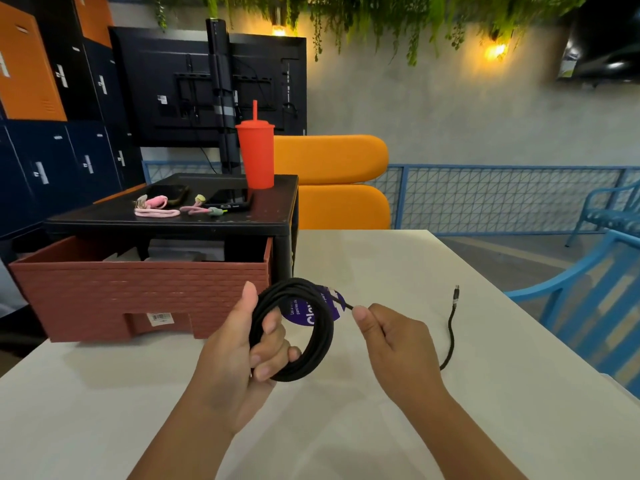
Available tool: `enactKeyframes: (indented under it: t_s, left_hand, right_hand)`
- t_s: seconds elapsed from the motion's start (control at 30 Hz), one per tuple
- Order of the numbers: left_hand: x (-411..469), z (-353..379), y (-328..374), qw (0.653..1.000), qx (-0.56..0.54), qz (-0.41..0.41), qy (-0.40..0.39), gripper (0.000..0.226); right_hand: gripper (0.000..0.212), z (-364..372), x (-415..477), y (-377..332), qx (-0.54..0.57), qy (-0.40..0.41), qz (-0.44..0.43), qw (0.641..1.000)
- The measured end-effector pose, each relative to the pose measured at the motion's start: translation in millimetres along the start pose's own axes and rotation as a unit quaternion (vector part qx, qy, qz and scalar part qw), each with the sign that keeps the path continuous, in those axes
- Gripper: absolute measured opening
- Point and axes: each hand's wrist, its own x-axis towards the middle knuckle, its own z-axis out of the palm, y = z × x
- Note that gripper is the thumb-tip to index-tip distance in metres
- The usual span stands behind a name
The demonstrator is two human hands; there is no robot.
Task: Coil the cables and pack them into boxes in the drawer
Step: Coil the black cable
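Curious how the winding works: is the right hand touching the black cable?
Touching. The head view shows the right hand pinching the black cable between thumb and finger.

Black cable [294, 327], mostly coiled, upright

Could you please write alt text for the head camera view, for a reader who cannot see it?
A person's left hand holds a coil of black cable above a white table, while the right hand pinches its loose tail. Behind, a brick-patterned drawer stands open under a black stand carrying pink cables and a red tumbler.
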Motion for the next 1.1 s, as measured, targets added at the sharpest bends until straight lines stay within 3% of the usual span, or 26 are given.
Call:
enactKeyframes:
  t_s: [0.2,0.3,0.4,0.53,0.67,0.8,1.1]
  left_hand:
    - [6,-6,7,0.988,-0.133,0.059,0.05,0.054]
    - [9,-9,9,0.984,-0.135,0.08,0.088,0.053]
    - [11,-8,5,0.98,-0.131,0.102,0.106,0.046]
    - [14,-8,1,0.979,-0.084,0.137,0.124,0.041]
    - [11,-2,-8,0.976,0.043,0.16,0.142,0.045]
    - [6,8,-24,0.958,0.199,0.166,0.124,0.055]
    - [4,8,-38,0.968,0.224,0.053,0.098,0.069]
  right_hand:
    - [0.046,8,-1,5,-0.069,-0.093,-0.056,0.992]
    - [0.056,10,-3,5,-0.095,-0.111,-0.083,0.986]
    - [0.05,10,-3,0,-0.133,-0.132,-0.115,0.976]
    - [0.037,9,-8,-9,-0.182,-0.231,-0.179,0.939]
    - [0.031,8,-15,-27,-0.196,-0.28,-0.229,0.911]
    - [0.027,5,-19,-37,-0.17,-0.28,-0.269,0.906]
    - [0.015,8,-20,-28,-0.137,-0.187,-0.298,0.926]
